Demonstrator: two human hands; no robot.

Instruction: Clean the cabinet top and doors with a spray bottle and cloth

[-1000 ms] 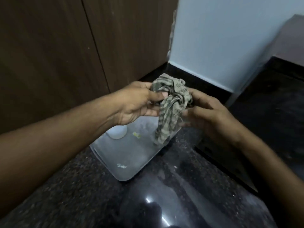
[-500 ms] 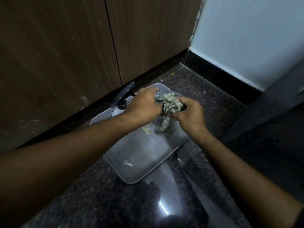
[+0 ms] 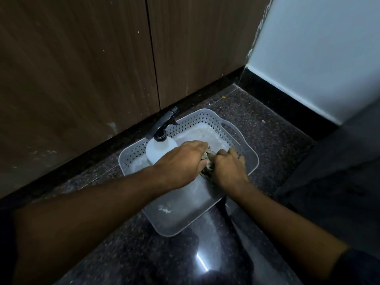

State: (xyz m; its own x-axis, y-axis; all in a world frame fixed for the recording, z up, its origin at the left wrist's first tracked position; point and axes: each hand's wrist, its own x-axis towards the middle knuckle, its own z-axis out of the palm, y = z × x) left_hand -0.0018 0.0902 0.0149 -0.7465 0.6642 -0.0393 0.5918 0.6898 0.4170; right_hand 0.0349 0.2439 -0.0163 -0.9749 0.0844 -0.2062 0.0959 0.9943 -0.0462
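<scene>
On the speckled granite floor (image 3: pixel 257 124) before the cabinet doors (image 3: pixel 102 68), both hands, left hand (image 3: pixel 183 161) and right hand (image 3: pixel 228 169), gripping the bunched checked cloth (image 3: pixel 207 161), have lowered it into the perforated basket (image 3: pixel 251 161) beside the spray bottle (image 3: pixel 159 147), so it is probably being put away.

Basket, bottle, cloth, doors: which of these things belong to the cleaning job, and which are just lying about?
For the job:
- spray bottle, standing in the basket
- striped cloth, gripped by the left hand and right hand
- wooden cabinet doors

Just there:
- grey perforated basket, holding the bottle
- dark speckled stone surface
- pale wall
</scene>
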